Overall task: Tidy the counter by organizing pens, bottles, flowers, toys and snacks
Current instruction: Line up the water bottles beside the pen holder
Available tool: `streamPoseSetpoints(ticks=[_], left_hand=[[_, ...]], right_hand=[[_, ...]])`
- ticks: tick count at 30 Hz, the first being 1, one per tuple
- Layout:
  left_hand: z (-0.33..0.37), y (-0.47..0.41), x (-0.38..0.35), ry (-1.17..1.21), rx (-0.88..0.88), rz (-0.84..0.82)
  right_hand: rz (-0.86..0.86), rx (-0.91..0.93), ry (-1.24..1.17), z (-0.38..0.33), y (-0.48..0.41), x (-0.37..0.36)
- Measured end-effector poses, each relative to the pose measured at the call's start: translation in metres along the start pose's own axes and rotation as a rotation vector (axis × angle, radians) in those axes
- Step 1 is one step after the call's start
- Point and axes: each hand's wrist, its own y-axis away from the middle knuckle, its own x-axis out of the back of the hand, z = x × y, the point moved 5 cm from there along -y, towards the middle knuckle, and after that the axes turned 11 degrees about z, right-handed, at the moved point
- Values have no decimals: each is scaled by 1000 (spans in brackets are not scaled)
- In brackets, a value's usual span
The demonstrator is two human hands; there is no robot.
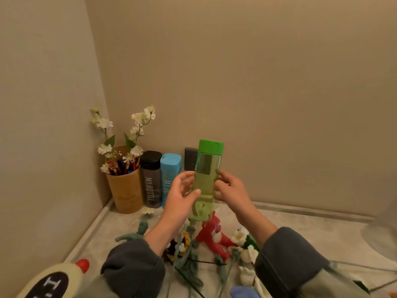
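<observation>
Holding green bottle [205, 179] upright, centre frame, with left grip [181, 201] and right grip [232, 190] curled round; probably joining blue bottle [169, 168].

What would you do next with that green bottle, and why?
Probably set the green bottle, held upright by the left hand and right hand, down right of the blue bottle: it and the black bottle already stand side by side at the wall.

Both hands [181, 196] [231, 191] hold the green bottle [205, 181] upright, seemingly above the counter [300, 224].
</observation>
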Motion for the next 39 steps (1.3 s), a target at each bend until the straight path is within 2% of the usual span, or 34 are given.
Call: streamPoseSetpoints(ticks=[4,9,13,19,21,24,29,39], left_hand=[[-3,-15,1,-101,-100,34],[-20,-24,3,-91,-41,26],[-43,-36,11,-177,80,13],[-105,-41,12,-887,253,-314],[-112,-39,6,-999,249,-428],[-115,-38,0,-1003,253,-490],[-118,-38,-2,-1134,147,-546],[-125,-28,-1,-1247,224,-488]], right_hand=[[18,3,-30,2,-14,-11],[32,3,-25,11,-37,-19],[32,24,98,26,-50,-26],[49,-19,225,55,-60,-28],[27,-51,242,63,-62,-31],[21,-69,232,67,-67,-35],[-30,-85,205,68,-74,-45],[-114,-74,201,62,-77,-64]])
